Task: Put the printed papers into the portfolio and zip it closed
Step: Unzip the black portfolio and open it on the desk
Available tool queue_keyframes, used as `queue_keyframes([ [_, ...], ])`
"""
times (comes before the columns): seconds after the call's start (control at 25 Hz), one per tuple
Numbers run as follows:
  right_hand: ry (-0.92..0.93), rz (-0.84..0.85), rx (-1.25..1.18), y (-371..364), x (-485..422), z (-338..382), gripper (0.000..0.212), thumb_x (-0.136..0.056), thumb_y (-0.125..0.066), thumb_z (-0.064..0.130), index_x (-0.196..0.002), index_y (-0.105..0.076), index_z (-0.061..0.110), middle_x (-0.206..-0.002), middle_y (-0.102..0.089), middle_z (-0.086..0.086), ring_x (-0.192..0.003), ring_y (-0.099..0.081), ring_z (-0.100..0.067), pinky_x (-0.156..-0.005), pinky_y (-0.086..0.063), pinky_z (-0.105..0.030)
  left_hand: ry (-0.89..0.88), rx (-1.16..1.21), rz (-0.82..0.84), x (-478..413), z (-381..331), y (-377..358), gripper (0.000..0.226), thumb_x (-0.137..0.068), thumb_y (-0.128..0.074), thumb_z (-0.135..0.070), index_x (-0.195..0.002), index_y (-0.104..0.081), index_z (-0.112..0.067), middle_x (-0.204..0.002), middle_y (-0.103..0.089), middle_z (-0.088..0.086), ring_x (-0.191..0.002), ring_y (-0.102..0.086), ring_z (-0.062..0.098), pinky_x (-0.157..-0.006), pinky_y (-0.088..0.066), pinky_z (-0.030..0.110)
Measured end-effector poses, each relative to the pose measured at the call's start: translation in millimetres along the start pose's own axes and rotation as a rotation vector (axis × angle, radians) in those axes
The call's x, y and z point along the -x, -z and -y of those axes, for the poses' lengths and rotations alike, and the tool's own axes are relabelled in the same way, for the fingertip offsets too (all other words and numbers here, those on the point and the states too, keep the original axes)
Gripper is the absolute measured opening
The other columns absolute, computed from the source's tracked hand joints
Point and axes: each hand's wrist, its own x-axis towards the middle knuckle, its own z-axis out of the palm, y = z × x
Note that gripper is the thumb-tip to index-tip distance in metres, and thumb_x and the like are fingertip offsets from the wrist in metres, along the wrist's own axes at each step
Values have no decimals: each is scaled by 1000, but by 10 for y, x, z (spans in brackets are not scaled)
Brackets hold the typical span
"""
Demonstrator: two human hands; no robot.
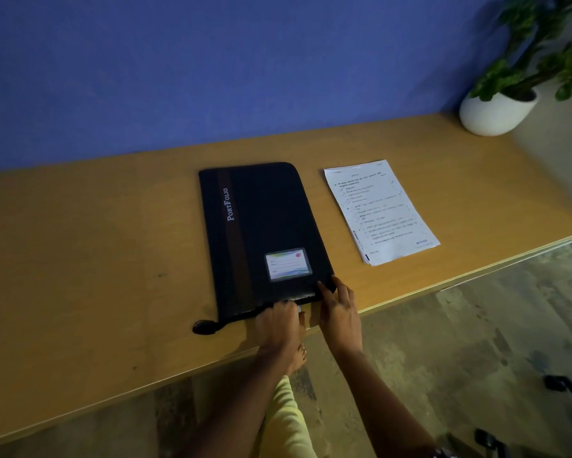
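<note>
Wooden desk (112, 259) against blue wall (212, 77). Black portfolio (265, 226) lies flat mid-desk, with printed papers (382, 209) stacked to its right, not touching. Left hand (279, 320) pinches zipper (299, 308) at near edge. Right hand (339, 309) has fingers straight, pressing near-right corner.

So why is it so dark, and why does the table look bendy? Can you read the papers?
Head view: dim light leaves the wall and portfolio murky; the wide lens bows the table edge; the plant at top right is blurred; print on the papers is too soft to read, but the portfolio's white lettering is legible.
</note>
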Motion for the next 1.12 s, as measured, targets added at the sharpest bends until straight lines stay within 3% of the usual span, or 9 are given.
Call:
queue_keyframes([
  [0.2, -19, 9, 7, -36, 2, -11, 46, -87, -64, 3, -132, -59, 13, -142, -48, -17, -128, -47, -34, -92, -56, -45, 98, 61, -41, 22, 6, -46, 12, -87, -64, -30, -96, -66, -24, -88, -69, -4, -77, -65, 13, -57, -35, 25],
  [0.4, -10, 14, 32, -39, -9, -7, 46, -86, -66, 3, -130, -60, 14, -140, -50, -18, -125, -50, -34, -86, -59, -46, 90, 78, -59, 31, 47, -44, 17, -89, -61, -34, -101, -64, -23, -91, -66, -3, -77, -63, 11, -62, -46, 24],
  [0.8, 6, -2, 39, -84, 70, 16, 44, -84, -70, 5, -126, -63, 15, -135, -53, -17, -114, -60, -35, -73, -62, -46, 82, 74, -38, 221, 367, 45, 23, -92, -57, -36, -111, -61, -23, -106, -63, -4, -85, -61, 8, -72, -50, 23],
  [1.04, 24, -40, 43, -79, 74, -6, 41, -85, -69, 4, -125, -64, 13, -135, -53, -18, -112, -62, -35, -71, -63, -45, 120, -11, -101, 369, 821, 257, 23, -90, -56, -39, -106, -65, -25, -104, -66, -7, -74, -57, 4, -55, -28, 16],
  [1.12, 24, -45, 41, -62, 75, -1, 41, -86, -68, 4, -125, -64, 13, -136, -52, -18, -112, -62, -35, -73, -62, -45, 131, -19, -99, 405, 990, 321, 25, -89, -56, -40, -107, -65, -24, -103, -67, -7, -76, -60, 4, -57, -33, 17],
])
